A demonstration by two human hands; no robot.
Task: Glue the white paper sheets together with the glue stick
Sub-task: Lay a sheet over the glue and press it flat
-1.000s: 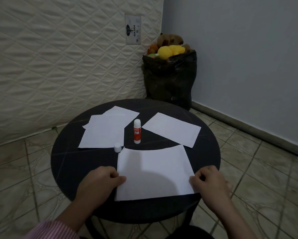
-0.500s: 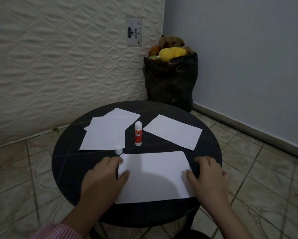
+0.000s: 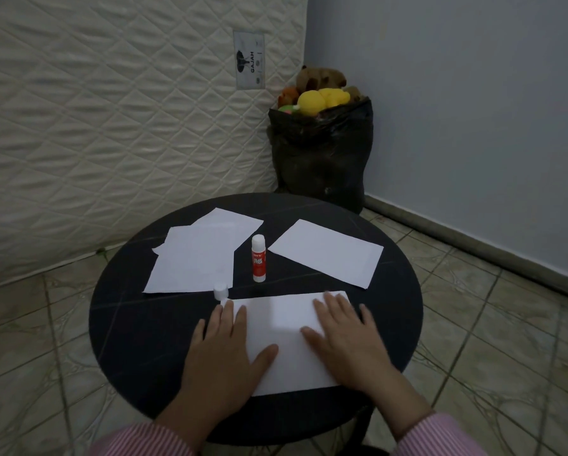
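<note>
A cream quilted mattress (image 3: 111, 126) leaned against the wall behind a round black tabletop (image 3: 138, 324), with a black plastic bag of soft toys (image 3: 320, 149) in the corner.

Both hands lay flat and spread, holding nothing, palms pressing down on the white paper sheet nearest the person (image 3: 286, 343). The left hand (image 3: 225, 353) covered that sheet's left edge, its fingertips close to a small white glue cap (image 3: 220, 290) that lay loose just beyond them. Farther out from the left hand rested a loose pile of overlapping white paper sheets (image 3: 197, 255). Between the two hands and beyond them stood the red-and-white glue stick (image 3: 258, 258), upright and uncapped. The right hand (image 3: 345, 340) pressed the sheet's right half; beyond it lay a single white sheet (image 3: 325, 253), apart from the others.

Judging by the flat pressing, one joint was probably being smoothed down. Whether two layers sat under the palms could not be told. The pile and the single sheet looked unjoined, so more gluing seemed left. The pressed paper looked flat, clean and uncreased.
</note>
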